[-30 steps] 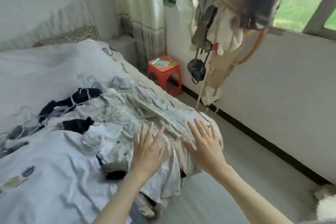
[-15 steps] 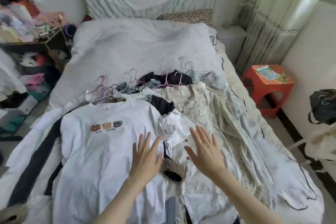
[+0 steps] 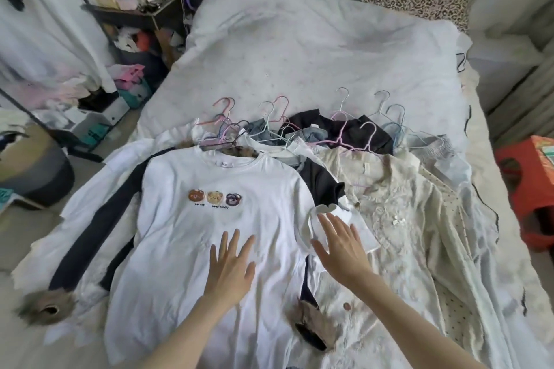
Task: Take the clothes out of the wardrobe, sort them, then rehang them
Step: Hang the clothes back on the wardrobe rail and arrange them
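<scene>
A white T-shirt [image 3: 192, 237] with three bear faces lies flat on top of a pile of clothes on the bed [image 3: 314, 48]. My left hand [image 3: 230, 266] hovers flat over its lower front, fingers spread. My right hand [image 3: 338, 246] is open over the shirt's folded right sleeve, beside a cream lace blouse [image 3: 398, 219]. Several wire hangers [image 3: 299, 126] in pink, white and blue stick out at the collars. Dark garments [image 3: 338, 129] lie under them. A white coat with dark panels and fur cuffs [image 3: 45, 308] lies beneath at the left.
A cluttered dark shelf [image 3: 135, 15] with bags and soft items stands at the left of the bed. A red plastic stool [image 3: 527, 183] is at the right edge. A leopard-print pillow [image 3: 419, 3] lies at the bed's head.
The view swung left from the window side to the middle of the bed. Both hands stayed open and shifted left onto the white T-shirt and its sleeve.
</scene>
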Motion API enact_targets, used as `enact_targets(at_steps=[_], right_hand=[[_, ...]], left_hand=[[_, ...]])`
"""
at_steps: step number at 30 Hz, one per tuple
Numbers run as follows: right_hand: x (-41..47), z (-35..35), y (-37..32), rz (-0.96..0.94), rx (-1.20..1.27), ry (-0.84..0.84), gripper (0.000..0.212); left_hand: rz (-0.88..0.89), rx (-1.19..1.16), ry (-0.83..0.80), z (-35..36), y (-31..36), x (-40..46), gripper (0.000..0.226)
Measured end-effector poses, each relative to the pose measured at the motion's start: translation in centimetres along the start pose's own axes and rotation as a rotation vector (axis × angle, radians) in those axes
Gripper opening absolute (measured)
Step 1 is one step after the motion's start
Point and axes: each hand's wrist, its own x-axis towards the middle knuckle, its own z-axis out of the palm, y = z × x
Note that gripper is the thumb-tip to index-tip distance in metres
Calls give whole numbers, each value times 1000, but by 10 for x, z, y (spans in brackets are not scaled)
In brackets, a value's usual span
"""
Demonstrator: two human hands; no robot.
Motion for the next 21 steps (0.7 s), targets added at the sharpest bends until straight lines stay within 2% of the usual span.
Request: enact_targets(at_steps=[1, 4, 9, 12, 18, 21], right_hand=[[14, 3, -2, 1, 6, -13, 57], [61, 15, -9, 6, 9, -27, 57], [148, 32, -29, 65, 27, -51, 55], [200, 39, -42, 81, 26, -70, 55], [278, 53, -57, 149, -20, -99, 55], [302, 60, -60, 193, 16, -149, 46]], left_hand=[[4, 13, 24, -2, -9, 13, 58], [-6, 30, -58, 2, -40, 54, 52], [28, 22, -93, -2, -82, 131, 63], [43, -6, -103, 2, -108, 173, 56], [104, -14, -83, 25, -127, 193, 57], [82, -28, -92, 28, -128, 198, 55]])
